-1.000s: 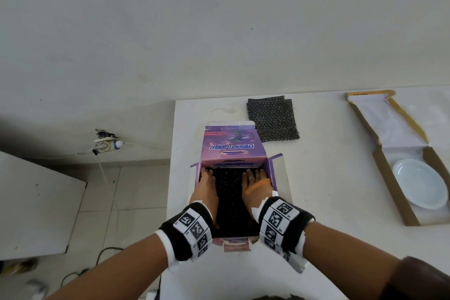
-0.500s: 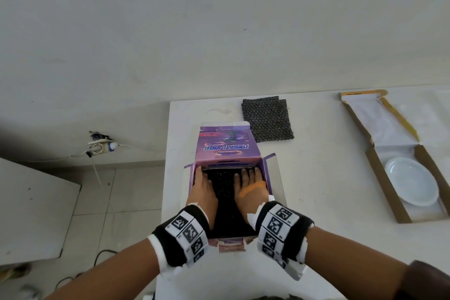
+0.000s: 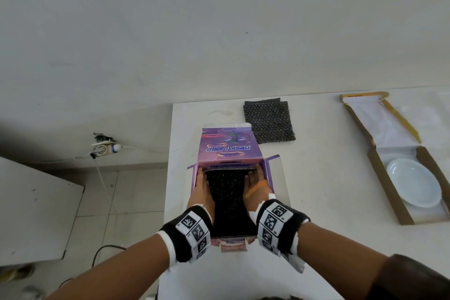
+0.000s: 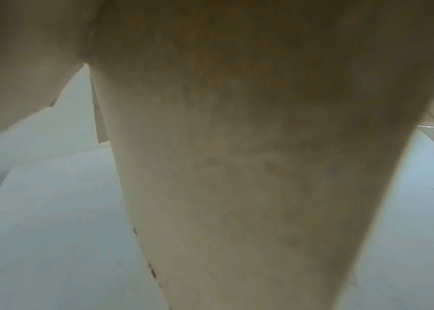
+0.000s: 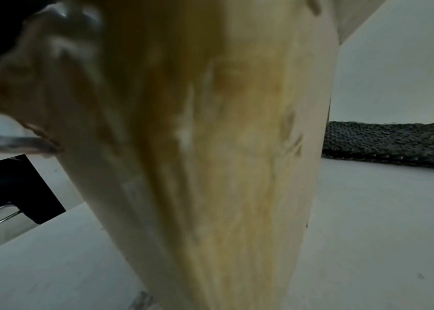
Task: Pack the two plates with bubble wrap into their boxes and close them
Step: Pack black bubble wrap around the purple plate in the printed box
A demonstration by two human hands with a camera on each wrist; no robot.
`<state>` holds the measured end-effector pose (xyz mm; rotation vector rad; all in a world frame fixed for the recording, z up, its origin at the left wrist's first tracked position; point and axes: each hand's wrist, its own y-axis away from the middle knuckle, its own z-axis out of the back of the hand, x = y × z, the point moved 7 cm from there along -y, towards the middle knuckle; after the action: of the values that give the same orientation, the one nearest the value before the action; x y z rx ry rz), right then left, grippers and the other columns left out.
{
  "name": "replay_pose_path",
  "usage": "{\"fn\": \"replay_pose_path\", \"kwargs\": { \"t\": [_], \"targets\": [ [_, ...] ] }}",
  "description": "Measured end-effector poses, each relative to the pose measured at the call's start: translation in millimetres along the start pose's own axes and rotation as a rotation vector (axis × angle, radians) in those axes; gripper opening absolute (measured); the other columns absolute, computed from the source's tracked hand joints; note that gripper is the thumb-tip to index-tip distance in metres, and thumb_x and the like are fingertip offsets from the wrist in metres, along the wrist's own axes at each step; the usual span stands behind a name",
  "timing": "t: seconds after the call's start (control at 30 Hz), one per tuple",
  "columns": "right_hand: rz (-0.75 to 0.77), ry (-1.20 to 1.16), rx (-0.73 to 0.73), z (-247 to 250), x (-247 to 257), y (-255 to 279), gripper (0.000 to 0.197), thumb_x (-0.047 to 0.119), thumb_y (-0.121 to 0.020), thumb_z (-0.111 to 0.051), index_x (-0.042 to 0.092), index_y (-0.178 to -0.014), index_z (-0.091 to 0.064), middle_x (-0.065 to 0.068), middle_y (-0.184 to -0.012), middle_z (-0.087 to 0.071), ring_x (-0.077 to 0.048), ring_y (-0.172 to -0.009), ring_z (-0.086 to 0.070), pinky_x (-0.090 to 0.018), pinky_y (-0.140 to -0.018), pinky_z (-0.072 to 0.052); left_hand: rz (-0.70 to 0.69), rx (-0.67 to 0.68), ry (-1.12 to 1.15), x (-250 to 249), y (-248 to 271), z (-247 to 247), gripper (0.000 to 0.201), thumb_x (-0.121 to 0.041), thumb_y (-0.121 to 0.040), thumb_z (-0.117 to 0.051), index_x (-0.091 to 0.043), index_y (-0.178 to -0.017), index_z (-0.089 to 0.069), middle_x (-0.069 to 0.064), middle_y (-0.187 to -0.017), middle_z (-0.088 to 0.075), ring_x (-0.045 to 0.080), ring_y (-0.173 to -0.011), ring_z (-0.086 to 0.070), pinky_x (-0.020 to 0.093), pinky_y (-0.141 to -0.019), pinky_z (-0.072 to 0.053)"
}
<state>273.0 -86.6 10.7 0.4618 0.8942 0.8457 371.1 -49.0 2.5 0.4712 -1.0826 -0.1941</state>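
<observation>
Both hands lie inside the open purple box (image 3: 231, 151). Left hand (image 3: 201, 192) rests flat along the left inner wall, fingers straight, against the left edge of the black bubble wrap (image 3: 226, 200) that fills the box. Right hand (image 3: 256, 186) rests flat on the right edge of the same sheet, fingers extended; neither hand is closed around anything. The box stands near the left edge of the white table (image 3: 328, 178), its printed lid flap raised at the far side. No plate shows beneath the wrap. A second folded bubble wrap sheet (image 3: 269, 121) lies toward the far edge, just beyond the box. Well apart, toward the right edge, a brown cardboard box (image 3: 379, 178) lies open with a white plate (image 3: 414, 182) inside. Both wrist views are blurred, filled by cardboard walls.
</observation>
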Motion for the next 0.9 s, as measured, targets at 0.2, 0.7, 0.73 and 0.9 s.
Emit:
{"fn": "replay_pose_path", "kwargs": {
  "t": [0.2, 0.7, 0.73, 0.9],
  "targets": [
    [0.061, -0.096, 0.048, 16, -2, 12, 0.051, 0.017, -0.102, -0.019, -0.008, -0.145, -0.01, -0.028, -0.154, -0.009, -0.043, -0.143, -0.006, -0.061, -0.112, 0.006, -0.192, 0.079, 0.276, 0, 19, 14, 0.058, -0.03, -0.1, -0.03, 0.003, -0.146, -0.016, 0.026, -0.15, -0.022, 0.045, -0.14, -0.012, 0.06, -0.11, 0.007],
    [-0.048, -1.391, -0.896, 25, -140, 88, 0.008, 0.025, -0.08, -0.066, 0.019, -0.077, -0.063, 0.003, -0.073, -0.06, -0.013, -0.065, -0.052, -0.032, -0.067, -0.05, 0.219, -0.473, 1.609, 108, -3, 106, 0.022, -0.028, -0.089, -0.052, -0.013, -0.105, -0.055, 0.006, -0.102, -0.067, 0.029, -0.098, -0.061, 0.038, -0.083, -0.046],
    [-0.069, -1.419, -0.904, 17, -148, 85, 0.008, 0.023, -0.081, -0.067, 0.018, -0.077, -0.063, 0.003, -0.073, -0.061, -0.014, -0.065, -0.054, -0.032, -0.067, -0.05, 0.236, -0.5, 1.654, 110, -4, 112, 0.02, -0.027, -0.089, -0.054, -0.013, -0.102, -0.057, 0.006, -0.099, -0.067, 0.029, -0.095, -0.062, 0.039, -0.082, -0.047],
    [-0.14, -1.567, -0.812, -30, -183, 56, 0.006, 0.019, -0.081, -0.068, 0.014, -0.081, -0.065, 0.004, -0.073, -0.063, -0.016, -0.067, -0.057, -0.028, -0.069, -0.048, 0.343, -0.587, 1.784, 118, -11, 155, 0.015, -0.027, -0.085, -0.061, -0.012, -0.091, -0.062, 0.002, -0.091, -0.069, 0.025, -0.088, -0.062, 0.038, -0.078, -0.049]
  ]
}}
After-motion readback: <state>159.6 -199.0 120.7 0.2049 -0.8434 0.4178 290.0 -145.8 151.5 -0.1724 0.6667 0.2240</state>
